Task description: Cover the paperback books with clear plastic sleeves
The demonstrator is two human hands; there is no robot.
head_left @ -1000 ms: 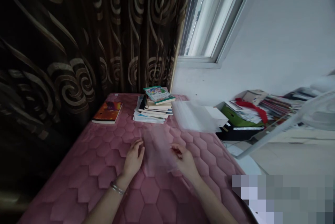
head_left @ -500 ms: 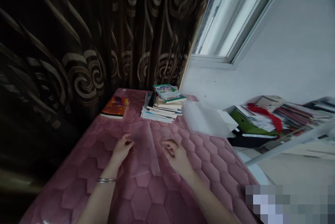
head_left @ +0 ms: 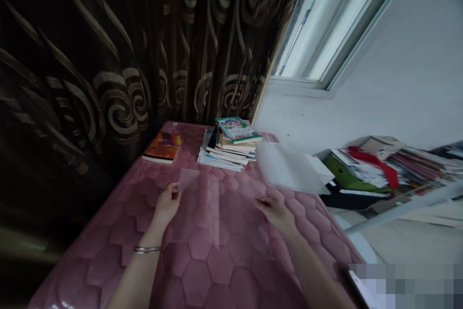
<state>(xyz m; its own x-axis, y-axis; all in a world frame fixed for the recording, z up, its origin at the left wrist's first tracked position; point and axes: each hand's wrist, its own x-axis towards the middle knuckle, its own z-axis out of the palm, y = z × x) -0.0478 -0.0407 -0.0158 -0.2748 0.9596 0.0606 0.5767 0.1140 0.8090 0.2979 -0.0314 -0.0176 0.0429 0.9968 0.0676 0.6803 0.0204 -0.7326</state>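
A clear plastic book cover [head_left: 214, 212] is spread between my hands, low over the pink padded surface. A whitish fold strip runs down its middle. My left hand [head_left: 170, 204] pinches its left edge, fingers closed. My right hand [head_left: 275, 210] grips the right side, fingertips together; motion blurs that part of the sheet, and its outer edge is hard to make out. Beyond my left hand lies an orange and dark book [head_left: 163, 147]. Straight ahead stands a stack of books [head_left: 231, 147] with a green-bordered one [head_left: 239, 129] on top.
More clear plastic sheets [head_left: 289, 167] lie at the right far edge of the pink padded surface [head_left: 202, 275]. Past it, a shelf holds papers, a green case [head_left: 338, 174] and a red cloth strip [head_left: 379, 167]. A dark patterned curtain [head_left: 119, 58] hangs along the left and back.
My right hand has moved right, away from my left, and the plastic cover has opened out wider between them. My left hand stays nearly in place. The view has shifted slightly.
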